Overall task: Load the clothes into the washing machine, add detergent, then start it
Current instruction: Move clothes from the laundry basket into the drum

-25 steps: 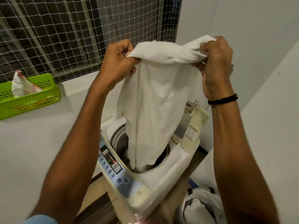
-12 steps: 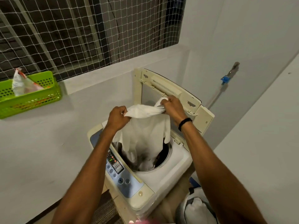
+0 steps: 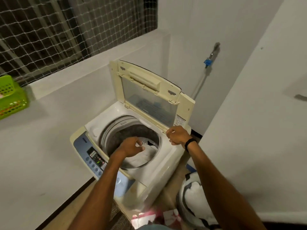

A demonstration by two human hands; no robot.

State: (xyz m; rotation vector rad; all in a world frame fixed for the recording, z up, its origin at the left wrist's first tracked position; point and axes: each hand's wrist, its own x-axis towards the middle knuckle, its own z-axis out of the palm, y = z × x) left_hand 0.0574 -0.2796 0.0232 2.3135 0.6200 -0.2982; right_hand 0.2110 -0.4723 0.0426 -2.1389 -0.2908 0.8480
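The top-loading washing machine [image 3: 166,157] stands with its lid [image 3: 149,90] raised upright. A white garment [image 3: 150,153] lies crumpled in the drum. My left hand [image 3: 131,146] hangs over the drum opening just above the garment, fingers loosely curled and blurred, with nothing plainly gripped. My right hand [image 3: 177,135] hovers at the machine's right rim, beside the lid's lower corner, fingers loosely curled and holding nothing. The blue control panel [image 3: 94,157] at the machine's front left shows a lit green display.
A bag of white laundry [image 3: 194,201] sits on the floor right of the machine. A green basket [image 3: 10,98] stands on the ledge at far left. A tap with a blue hose fitting [image 3: 207,61] is on the back wall. Something pink and white [image 3: 156,216] lies at the bottom edge.
Both hands lowered the white garment into the drum and let it go. The right hand moved off to the right rim; the left stays over the drum.
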